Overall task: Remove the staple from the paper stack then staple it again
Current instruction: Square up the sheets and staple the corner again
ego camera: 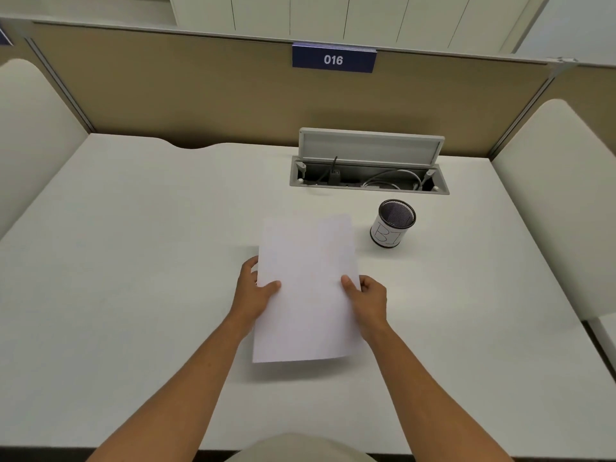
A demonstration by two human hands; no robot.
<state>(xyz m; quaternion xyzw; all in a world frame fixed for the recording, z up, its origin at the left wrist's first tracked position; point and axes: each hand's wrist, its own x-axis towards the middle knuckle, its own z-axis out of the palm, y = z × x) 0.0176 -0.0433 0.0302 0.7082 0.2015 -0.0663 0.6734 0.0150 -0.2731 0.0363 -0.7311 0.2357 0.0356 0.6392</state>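
A white paper stack (306, 288) sits at the centre of the frame, held above the pale desk (133, 261) with its lower edge lifted enough to throw a soft shadow beneath it. The left hand (255, 290) takes the stack's left edge, thumb lying across the top sheet and the other fingers tucked behind, so its grip is closed on the paper. The right hand (368, 296) does the same on the right edge, thumb on top and fingers curled under, its grip likewise closed on the stack. Both bare forearms reach up from the bottom of the frame. No staple can be made out on the sheets; the top page looks blank. Just to the upper right of the stack, apart from it, stands a mesh pen cup (392, 224), upright, with a white label bearing handwritten letters. Further up, right of centre, a cable tray (369, 175) set into the desk has its lid raised, with wires visible inside. On the tan partition at the top of the frame hangs a blue number plate (334, 59) reading 016.
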